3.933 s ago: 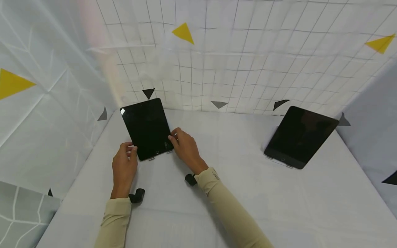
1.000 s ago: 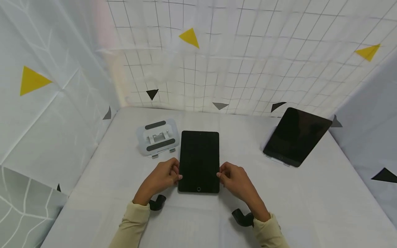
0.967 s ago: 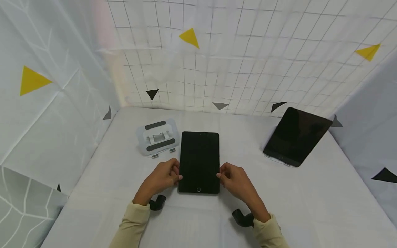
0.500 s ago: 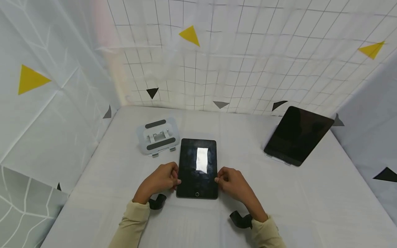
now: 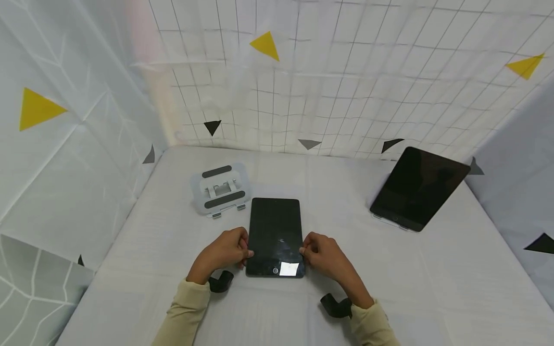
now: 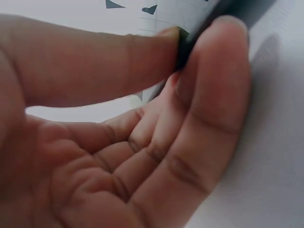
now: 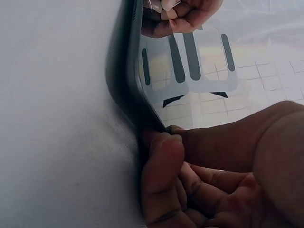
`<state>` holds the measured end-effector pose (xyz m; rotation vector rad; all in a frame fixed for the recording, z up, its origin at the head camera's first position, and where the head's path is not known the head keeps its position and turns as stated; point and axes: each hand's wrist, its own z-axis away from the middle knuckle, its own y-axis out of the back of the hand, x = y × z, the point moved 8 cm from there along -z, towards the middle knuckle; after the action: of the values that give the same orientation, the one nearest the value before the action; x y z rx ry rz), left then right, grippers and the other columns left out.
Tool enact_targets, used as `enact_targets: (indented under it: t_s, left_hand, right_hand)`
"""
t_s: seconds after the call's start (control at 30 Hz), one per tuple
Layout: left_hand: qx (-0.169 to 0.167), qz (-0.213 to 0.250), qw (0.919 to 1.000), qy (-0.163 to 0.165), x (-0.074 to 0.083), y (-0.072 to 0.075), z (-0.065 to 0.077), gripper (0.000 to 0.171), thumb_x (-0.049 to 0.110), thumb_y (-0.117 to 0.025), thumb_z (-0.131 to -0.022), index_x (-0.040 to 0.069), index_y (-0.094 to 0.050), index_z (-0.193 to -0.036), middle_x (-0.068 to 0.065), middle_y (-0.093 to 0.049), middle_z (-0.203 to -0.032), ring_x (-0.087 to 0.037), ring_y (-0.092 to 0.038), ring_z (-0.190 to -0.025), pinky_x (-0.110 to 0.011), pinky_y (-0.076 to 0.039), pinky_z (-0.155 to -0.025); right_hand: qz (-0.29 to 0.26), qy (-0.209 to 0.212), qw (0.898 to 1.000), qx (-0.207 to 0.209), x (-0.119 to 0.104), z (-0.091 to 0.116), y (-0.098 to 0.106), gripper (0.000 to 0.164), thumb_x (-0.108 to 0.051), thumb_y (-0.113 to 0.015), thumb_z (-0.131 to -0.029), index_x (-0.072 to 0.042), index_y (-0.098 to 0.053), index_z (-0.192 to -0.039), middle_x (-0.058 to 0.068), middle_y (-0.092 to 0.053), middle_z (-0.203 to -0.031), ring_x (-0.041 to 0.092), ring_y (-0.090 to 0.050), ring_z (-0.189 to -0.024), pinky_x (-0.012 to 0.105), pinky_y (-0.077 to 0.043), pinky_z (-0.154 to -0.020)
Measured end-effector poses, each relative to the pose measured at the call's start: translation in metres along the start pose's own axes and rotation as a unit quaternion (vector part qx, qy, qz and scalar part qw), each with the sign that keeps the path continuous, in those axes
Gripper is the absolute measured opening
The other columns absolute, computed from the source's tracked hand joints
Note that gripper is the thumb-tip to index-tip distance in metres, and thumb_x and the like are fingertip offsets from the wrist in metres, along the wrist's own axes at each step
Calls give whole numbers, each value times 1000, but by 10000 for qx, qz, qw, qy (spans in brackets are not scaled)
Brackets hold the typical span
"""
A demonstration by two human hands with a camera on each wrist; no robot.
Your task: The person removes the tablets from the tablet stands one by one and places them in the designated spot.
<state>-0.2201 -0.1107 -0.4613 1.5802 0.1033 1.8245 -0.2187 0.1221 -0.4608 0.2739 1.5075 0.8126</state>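
Note:
A black tablet with a round home button is held low over the middle of the white table, screen up. My left hand pinches its left edge near the bottom; in the left wrist view the thumb lies on the screen side, a finger underneath. The lower right edge is pinched by my right hand. The right wrist view shows thumb and forefinger on the tablet's thin rim, with a shadow gap beneath. Behind it to the left sits a pale tablet stand with dark grey pads.
At the right back, a second black tablet leans on a stand of its own. A white gridded sheet hangs behind the white table, and pale sheets close off both sides. Black wrist cameras stick out below both hands.
Earlier the tablet leaned on the left stand, with both hands at its edges. It has come off, leaving the stand bare, and moved right and nearer; lately it tilted slightly, shifting the screen's glare.

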Motion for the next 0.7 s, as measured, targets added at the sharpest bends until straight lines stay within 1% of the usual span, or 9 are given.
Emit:
enact_targets:
  t_s: [0.13, 0.23, 0.33, 0.47, 0.63, 0.7]
  left_hand:
    - [-45, -57, 10000, 23, 1, 1, 0, 18, -2, -73, -94, -1, -55, -95, -7, -65, -76, -20, -67, -60, -35, -53, -61]
    - [-30, -22, 9999, 98, 1, 2, -2, 18, -1, -74, -94, 0, -56, -94, -7, -65, -76, -20, -67, -60, -34, -53, -62]
    - [-37, 116, 9996, 248, -1, 2, -4, 19, 0, -75, -94, 1, -56, -93, -8, -65, -76, -20, -68, -59, -34, -55, -62]
    - [-29, 290, 9985, 470, -5, 2, -3, 20, 0, -76, -94, 0, -56, -92, -9, -66, -74, -21, -69, -58, -34, -56, -61]
    - [115, 298, 9969, 714, -11, 4, -1, 19, 4, -78, -93, 0, -59, -93, -9, -68, -68, -21, -70, -58, -33, -54, -60]
    - [140, 343, 9955, 872, -14, 3, 1, 19, 4, -78, -93, 1, -60, -92, -9, -68, -67, -22, -70, -58, -33, -54, -60]
  right_hand:
    - [-2, 16, 9999, -141, -2, 0, -1, 5, -6, -66, -100, -4, -64, -97, -3, -62, -67, 14, -55, -60, 32, -44, -57]
    - [16, 55, 9997, -241, -4, -1, 0, 6, -6, -66, -100, -4, -63, -96, -3, -62, -67, 14, -55, -60, 32, -44, -57]
    - [58, 93, 9993, -351, -5, -3, 0, 7, -6, -66, -101, -4, -61, -96, -3, -61, -67, 14, -54, -61, 32, -43, -57]
    - [35, 181, 9986, -492, -5, -4, -2, 9, -5, -65, -102, -4, -59, -95, -3, -61, -69, 13, -54, -61, 31, -43, -57]
    - [-18, 328, 9983, -477, -8, -3, -4, 10, -5, -65, -102, -5, -58, -95, -2, -62, -70, 13, -54, -62, 30, -43, -56]
    - [-29, 348, 9979, -537, -7, -1, -7, 11, -5, -65, -103, -5, -58, -95, -3, -63, -71, 13, -55, -62, 29, -43, -56]
